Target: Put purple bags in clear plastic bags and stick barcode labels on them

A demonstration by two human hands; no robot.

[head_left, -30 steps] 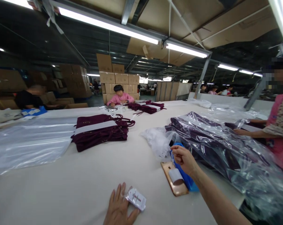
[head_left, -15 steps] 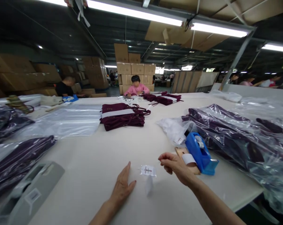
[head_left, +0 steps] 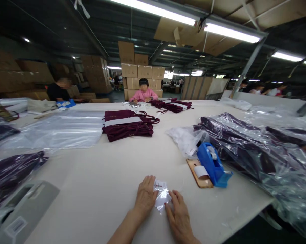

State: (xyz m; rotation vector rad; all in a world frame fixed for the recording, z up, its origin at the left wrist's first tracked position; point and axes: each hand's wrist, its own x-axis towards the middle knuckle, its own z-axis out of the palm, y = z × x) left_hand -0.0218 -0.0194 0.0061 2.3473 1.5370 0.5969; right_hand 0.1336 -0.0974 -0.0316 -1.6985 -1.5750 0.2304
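Observation:
A small clear plastic packet (head_left: 162,197) with a white printed label lies on the table near its front edge, shining under the lights. My left hand (head_left: 146,194) rests on the tabletop at the packet's left side, its thumb at the packet's edge. On the other side, my right hand (head_left: 179,211) has thumb and fingers apart, their tips touching or very near the plastic. Neither hand is closed around the packet. A blue tape dispenser (head_left: 212,164) stands to the right, beside a gold phone (head_left: 200,176) with a curled white strip on it.
Folded maroon garments (head_left: 129,130) with a pale band lie ahead. Clear plastic bags (head_left: 64,130) spread at left, above a grey dispenser (head_left: 26,213). Bagged dark garments (head_left: 239,145) cover the right side. A person in pink (head_left: 144,93) sits across the table.
My right hand has come left and down from near the phone to the packet. My left hand has moved right, up against it. The packet's lower part looks flatter, and the view has shifted slightly.

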